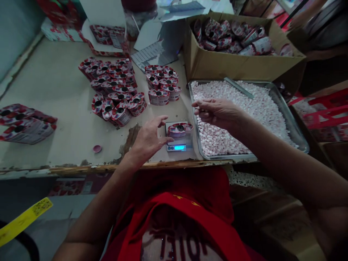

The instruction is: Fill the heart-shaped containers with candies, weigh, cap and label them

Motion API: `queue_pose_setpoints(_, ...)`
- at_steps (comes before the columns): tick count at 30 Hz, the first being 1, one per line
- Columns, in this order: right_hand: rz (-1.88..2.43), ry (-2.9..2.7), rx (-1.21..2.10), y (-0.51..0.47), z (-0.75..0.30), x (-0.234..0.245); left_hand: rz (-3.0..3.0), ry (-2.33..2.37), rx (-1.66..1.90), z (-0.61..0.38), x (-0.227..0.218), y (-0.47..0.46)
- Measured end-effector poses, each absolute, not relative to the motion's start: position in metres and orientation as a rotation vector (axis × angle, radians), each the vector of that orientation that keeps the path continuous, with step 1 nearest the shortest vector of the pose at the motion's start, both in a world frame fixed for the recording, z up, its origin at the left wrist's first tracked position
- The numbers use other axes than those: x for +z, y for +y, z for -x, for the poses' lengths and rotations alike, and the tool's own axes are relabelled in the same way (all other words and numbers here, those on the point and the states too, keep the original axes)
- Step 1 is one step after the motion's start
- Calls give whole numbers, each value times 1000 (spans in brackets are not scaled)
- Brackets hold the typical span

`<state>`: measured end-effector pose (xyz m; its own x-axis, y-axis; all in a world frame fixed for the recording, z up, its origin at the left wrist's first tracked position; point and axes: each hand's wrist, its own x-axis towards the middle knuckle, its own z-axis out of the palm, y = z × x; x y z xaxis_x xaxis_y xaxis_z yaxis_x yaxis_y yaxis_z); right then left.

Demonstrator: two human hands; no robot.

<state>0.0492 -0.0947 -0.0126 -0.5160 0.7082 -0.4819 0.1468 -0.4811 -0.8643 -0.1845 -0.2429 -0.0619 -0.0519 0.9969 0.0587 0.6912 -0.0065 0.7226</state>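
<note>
A small digital scale (pixel 169 148) with a lit blue display lies near the table's front edge. On it stands a red-and-pink printed container (pixel 177 131) with a dark round opening on top. My left hand (pixel 149 136) is beside the scale's left side, thumb and fingers apart, with nothing in it. My right hand (pixel 214 111) hovers over the left part of a metal tray (pixel 282 95), fingertips pinched together; what they hold, if anything, is too small to make out. Many small whitish-pink pieces (pixel 228 139) fill the tray, and a grey metal strip (pixel 239 88) lies on them.
Groups of similar containers (pixel 119 85) stand behind the scale and at far left (pixel 27 125). A cardboard box (pixel 244 67) of more containers is behind the tray. A pink cap (pixel 97 148) lies left of my left hand. Part of another person (pixel 310 16) shows at upper right.
</note>
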Motion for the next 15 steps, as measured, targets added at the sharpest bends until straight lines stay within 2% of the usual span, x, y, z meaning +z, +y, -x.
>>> queue_pose_setpoints(15, 1123, -1990, 1825, -110, -19, -6, -1740, 1772, 776, 169, -80, -229)
